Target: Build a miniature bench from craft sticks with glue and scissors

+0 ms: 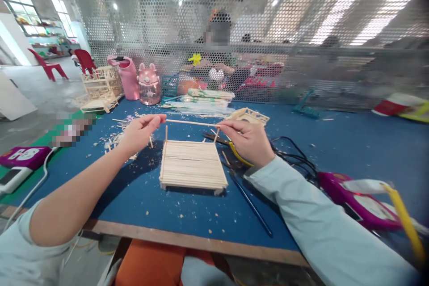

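Note:
A thin wooden stick [192, 122] is stretched level between my two hands, above the far edge of a small slatted wooden platform [192, 165]. My left hand [142, 132] pinches its left end. The right end is pinched by my right hand [250, 140], close to the top of a short upright post [216, 135] at the platform's far right corner. Another upright post [166, 134] rises at the far left corner. Under my right hand lie pliers with yellow handles [238, 154], partly hidden. A dark blue pen-like tool [253, 205] rests right of the platform.
Wood scraps [115, 140] litter the left side. Behind stand a wooden stick model [100, 89], a pink bottle [129, 78], a clear pink jar [149, 85] and bagged sticks [204, 103]. A purple device [358, 201] with cables sits right. A perforated metal screen [268, 31] borders the table.

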### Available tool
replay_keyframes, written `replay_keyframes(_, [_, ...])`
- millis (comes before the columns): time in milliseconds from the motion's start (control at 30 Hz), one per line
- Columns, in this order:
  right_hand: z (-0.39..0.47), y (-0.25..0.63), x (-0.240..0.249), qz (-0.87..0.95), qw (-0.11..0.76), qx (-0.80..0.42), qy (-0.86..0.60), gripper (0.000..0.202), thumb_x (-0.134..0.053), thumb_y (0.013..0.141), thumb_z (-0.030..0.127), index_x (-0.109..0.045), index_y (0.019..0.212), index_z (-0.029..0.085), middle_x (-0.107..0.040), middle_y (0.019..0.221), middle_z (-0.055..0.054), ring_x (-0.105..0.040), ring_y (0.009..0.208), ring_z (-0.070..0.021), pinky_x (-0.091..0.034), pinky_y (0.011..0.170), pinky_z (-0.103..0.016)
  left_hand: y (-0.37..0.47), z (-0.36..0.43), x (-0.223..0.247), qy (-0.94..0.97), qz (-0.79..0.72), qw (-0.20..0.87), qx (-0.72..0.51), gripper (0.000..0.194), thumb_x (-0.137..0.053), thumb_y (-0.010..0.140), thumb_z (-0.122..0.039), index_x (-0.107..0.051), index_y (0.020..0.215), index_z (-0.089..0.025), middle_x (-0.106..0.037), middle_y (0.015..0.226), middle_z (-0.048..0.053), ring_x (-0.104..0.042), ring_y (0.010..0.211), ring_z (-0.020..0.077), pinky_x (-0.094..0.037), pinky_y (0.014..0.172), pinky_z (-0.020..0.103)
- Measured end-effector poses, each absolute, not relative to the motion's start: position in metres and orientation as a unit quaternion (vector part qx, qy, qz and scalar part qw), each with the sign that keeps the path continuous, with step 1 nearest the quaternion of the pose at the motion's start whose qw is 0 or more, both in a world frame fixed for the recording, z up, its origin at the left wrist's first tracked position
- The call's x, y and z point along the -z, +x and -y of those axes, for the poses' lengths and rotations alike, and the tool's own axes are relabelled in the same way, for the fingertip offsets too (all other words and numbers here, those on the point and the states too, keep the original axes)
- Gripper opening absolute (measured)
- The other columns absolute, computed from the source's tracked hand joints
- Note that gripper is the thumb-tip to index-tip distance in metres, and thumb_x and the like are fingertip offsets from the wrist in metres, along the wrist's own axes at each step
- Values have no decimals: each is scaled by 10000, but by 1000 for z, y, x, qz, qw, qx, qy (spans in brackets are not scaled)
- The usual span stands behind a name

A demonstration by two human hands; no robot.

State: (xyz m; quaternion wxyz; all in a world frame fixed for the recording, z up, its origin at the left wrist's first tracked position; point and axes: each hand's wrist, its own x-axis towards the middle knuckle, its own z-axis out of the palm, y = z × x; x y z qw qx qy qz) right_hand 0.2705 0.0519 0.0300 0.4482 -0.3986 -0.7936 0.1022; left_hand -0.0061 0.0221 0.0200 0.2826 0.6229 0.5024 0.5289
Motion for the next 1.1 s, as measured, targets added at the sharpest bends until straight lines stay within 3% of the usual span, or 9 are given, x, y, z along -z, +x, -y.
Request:
replay_keyframes(133, [-51,269,-29,796,448,-88,-398,219,-556,802,302,-730,825,172,-743,831,-43,-686,785,-213,-528,743,-318,-5,-21,-21,668,-494,229,-508,397,-538,808,-464,-692,1011,-159,-711,1001,87,-625,907,192,-462,841,331])
replay_keyframes(400, [-53,268,-28,798,452,-59,-395,211,-562,798,296,-735,835,182,-743,853,-50,-683,800,-211,-524,769,-333,-1,-20,-17,695,-508,127,-493,257,-577,793,-356,-728,921,-191,-737,895,49,-655,820,177,-502,774,303])
replay_keyframes(533, [-54,269,-27,793,449,-86,-404,238,-548,805,304,-733,877,173,-740,869,-64,-676,814,-206,-518,771,-334,0,-19,-16,694,-519,115,-486,240,-578,792,-347,-733,898,-197,-740,893,43,-662,826,181,-511,779,304])
replay_keyframes(667, [-54,274,-26,776,433,-199,-413,314,-493,830,310,-700,997,143,-732,806,-64,-671,750,-175,-523,734,-317,0,-18,-16,686,-526,113,-491,241,-576,795,-363,-733,894,-210,-741,886,44,-665,818,192,-518,766,317])
replay_keyframes(800, [-54,276,-25,748,448,-269,-410,328,-536,805,373,-702,969,142,-727,788,-62,-666,727,-169,-531,708,-314,1,-18,-16,680,-532,118,-491,248,-582,790,-373,-734,890,-204,-740,884,48,-665,820,198,-516,761,314])
replay_keyframes(1100, [-50,271,-25,755,459,-215,-415,246,-551,784,336,-724,853,176,-724,745,-34,-662,698,-173,-544,676,-313,2,-16,-18,674,-542,116,-488,285,-577,787,-383,-739,907,-182,-738,876,70,-660,782,197,-509,714,298])
